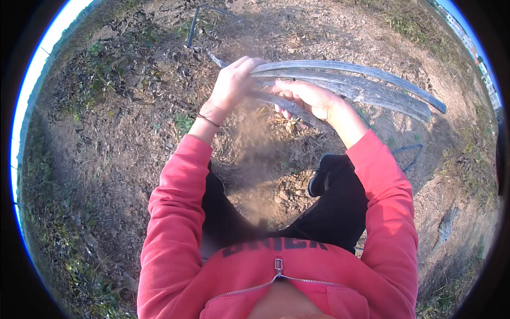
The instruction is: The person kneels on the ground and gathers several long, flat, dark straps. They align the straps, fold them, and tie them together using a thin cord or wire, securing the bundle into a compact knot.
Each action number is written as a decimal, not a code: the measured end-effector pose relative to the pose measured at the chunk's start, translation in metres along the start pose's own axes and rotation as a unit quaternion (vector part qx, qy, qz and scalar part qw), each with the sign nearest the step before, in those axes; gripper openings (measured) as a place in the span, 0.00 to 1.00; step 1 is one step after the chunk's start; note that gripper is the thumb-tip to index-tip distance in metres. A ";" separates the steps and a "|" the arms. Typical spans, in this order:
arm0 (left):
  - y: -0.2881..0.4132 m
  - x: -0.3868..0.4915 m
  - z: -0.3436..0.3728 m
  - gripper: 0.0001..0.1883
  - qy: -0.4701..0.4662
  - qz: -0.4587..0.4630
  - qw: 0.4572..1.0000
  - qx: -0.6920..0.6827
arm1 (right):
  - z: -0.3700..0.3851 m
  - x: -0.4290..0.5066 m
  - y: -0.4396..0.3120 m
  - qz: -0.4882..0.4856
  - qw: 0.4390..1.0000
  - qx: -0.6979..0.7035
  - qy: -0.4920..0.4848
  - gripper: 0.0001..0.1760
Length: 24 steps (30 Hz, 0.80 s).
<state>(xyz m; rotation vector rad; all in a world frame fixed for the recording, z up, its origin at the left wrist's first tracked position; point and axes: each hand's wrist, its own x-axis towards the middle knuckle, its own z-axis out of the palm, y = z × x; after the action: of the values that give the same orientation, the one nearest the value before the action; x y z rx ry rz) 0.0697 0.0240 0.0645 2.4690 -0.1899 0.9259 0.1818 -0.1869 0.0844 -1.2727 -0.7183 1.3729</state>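
Note:
Several long, flat grey strips [358, 85], dusty and flexible, seemingly plastic drip tape or hose, run from my hands out to the right. My left hand [238, 77] is closed around their near end. A short piece of strip [217, 60] sticks out beyond it to the upper left. My right hand [305, 97] is at the lower strips, its fingers curled around or against them; how firmly it holds them cannot be told. One lower strip bends down past my right wrist. Blurred dust or loose soil hangs below my hands.
Dry, clumpy soil [279, 197] lies between my shoes. Withered leafy plants [115, 75] cover the ground at the left. A thin dark strip [193, 26] lies at the top, another loops at the right near my right elbow. Farther right is a tied grey bundle [445, 227].

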 end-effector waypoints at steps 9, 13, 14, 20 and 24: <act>0.010 -0.018 -0.015 0.17 -0.084 0.068 0.993 0.044 | -0.014 -0.049 -0.001 -0.060 0.998 -0.032 0.002 0.32; 0.000 -0.027 -0.028 0.19 -0.093 0.061 0.987 0.114 | -0.019 -0.068 -0.008 -0.013 0.999 -0.035 -0.024 0.39; -0.004 -0.030 -0.033 0.19 -0.086 0.060 0.985 0.134 | -0.021 -0.074 -0.007 -0.029 0.997 -0.060 -0.035 0.41; -0.028 -0.046 -0.057 0.27 -0.088 0.025 0.980 0.179 | -0.041 -0.084 0.020 -0.043 0.996 0.011 -0.077 0.44; -0.042 -0.053 -0.062 0.21 -0.068 0.037 0.968 0.238 | -0.051 -0.081 0.025 0.020 0.994 -0.062 -0.085 0.41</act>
<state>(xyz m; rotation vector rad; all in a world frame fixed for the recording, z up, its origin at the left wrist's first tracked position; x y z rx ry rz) 0.0059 0.0889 0.0534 2.9892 -0.1147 0.9171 0.2104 -0.2806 0.0720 -1.2827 -0.9120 1.5013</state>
